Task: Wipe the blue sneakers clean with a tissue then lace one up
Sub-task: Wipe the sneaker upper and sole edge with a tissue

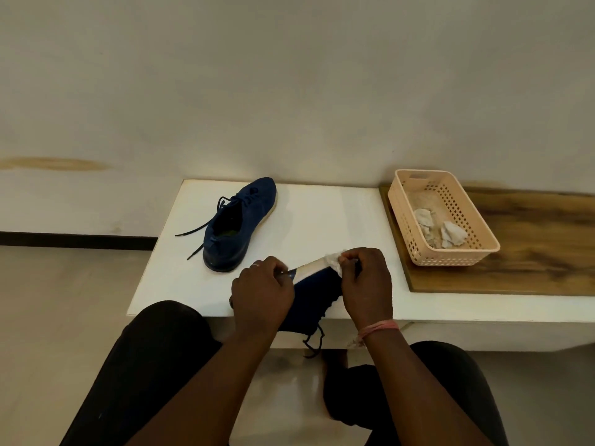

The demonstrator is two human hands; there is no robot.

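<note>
One blue sneaker [314, 300] is held on its side over the near edge of the white table [322, 220], sole edge turned up. It is gripped at one end by the left hand [262, 292], fingers curled round it. A white tissue [331, 260] is pinched by the right hand [367, 283] and pressed to the pale sole edge. The second sneaker [238, 225] stands farther back on the table, laces loose. A peach basket [442, 217] with crumpled tissues sits right of the table's bare top, on a wooden board [531, 246].
</note>
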